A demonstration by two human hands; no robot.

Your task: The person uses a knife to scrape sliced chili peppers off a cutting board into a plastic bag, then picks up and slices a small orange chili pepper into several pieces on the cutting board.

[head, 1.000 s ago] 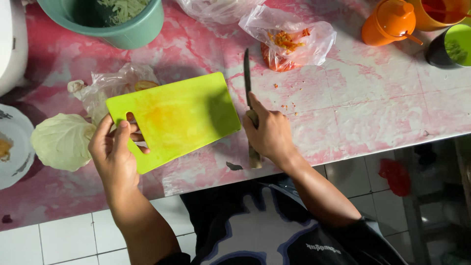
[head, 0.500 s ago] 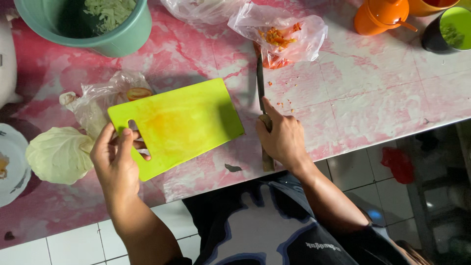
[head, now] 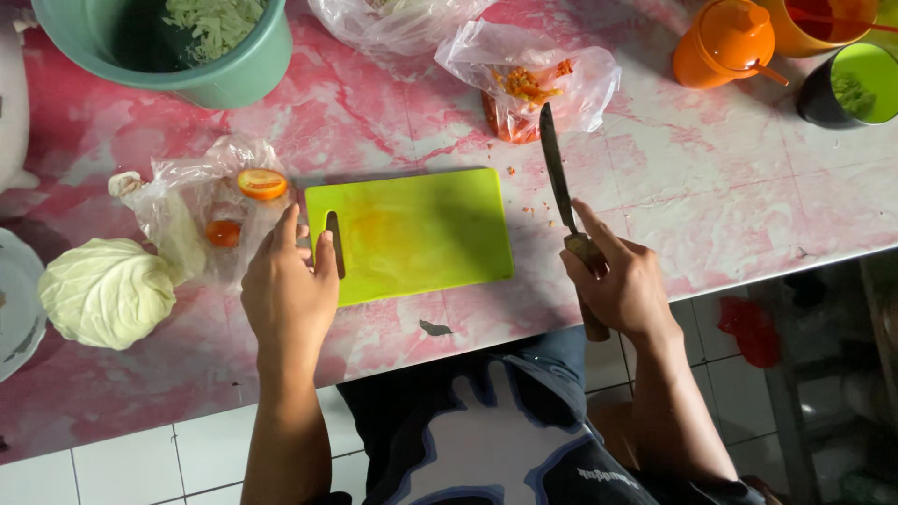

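Note:
A lime-green cutting board (head: pixel 421 234) lies flat on the pink marbled counter (head: pixel 711 187), its handle slot at the left end. My left hand (head: pixel 288 292) rests on that left end, fingers over the slot. My right hand (head: pixel 622 285) grips a knife (head: pixel 554 168) by its wooden handle, the dark blade pointing away from me just right of the board. A clear bag holding tomatoes (head: pixel 260 183) lies left of the board, close to my left hand.
A pale cabbage (head: pixel 105 292) sits at the left by a white plate (head: pixel 11 309). A teal bowl of shredded greens (head: pixel 187 47) stands at the back left. Plastic bags (head: pixel 528 79), an orange jug (head: pixel 725 42) and a green cup (head: pixel 856 84) line the back.
The board has been turned from tilted to square with the counter edge. My left hand stayed on its left end. My right hand lifted the knife slightly right of the board.

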